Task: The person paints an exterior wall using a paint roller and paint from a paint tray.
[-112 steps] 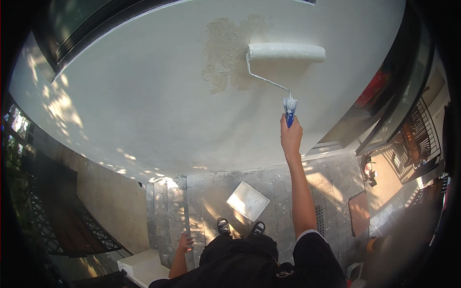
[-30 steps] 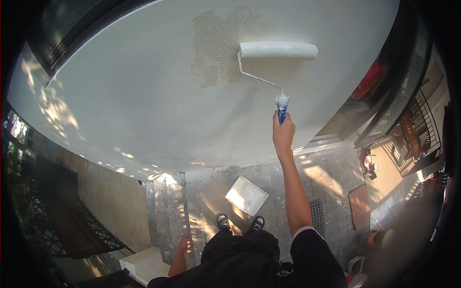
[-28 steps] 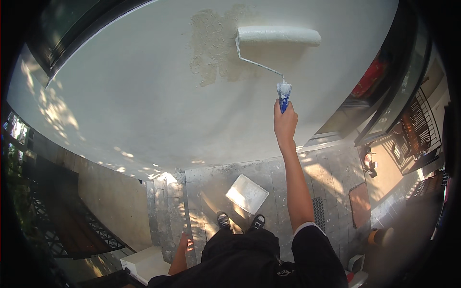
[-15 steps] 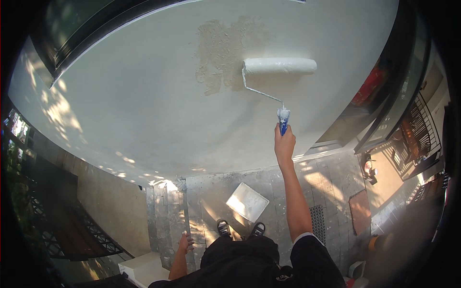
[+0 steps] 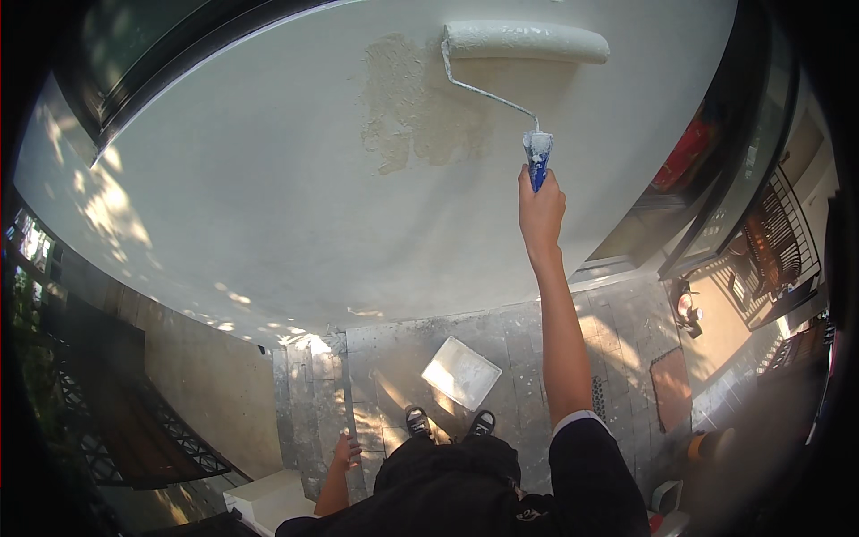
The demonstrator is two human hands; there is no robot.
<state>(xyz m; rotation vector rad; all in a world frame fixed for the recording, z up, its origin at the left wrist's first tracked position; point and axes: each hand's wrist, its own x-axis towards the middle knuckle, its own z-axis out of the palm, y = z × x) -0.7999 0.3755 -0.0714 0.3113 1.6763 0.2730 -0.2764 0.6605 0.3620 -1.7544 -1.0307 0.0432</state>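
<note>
My right hand (image 5: 542,213) is closed around the blue, paint-spattered handle of a paint roller (image 5: 526,42). The wide white roller sleeve lies against the pale wall (image 5: 268,170), high up, with its bent wire frame running down to the handle. Left of the roller, a rough beige-grey patch (image 5: 407,107) stands out on the wall. My left hand (image 5: 344,449) hangs low at my side, its fingers loosely apart and nothing in them.
A white square tray (image 5: 462,373) lies on the grey paved floor ahead of my shoes. At lower left stands a white box (image 5: 271,501). A brown mat (image 5: 669,389) lies at right. Dark-framed glass borders the wall at upper left and right.
My right hand has pushed the roller up the wall, from beside the patch to above it and slightly right. My left hand has barely moved.
</note>
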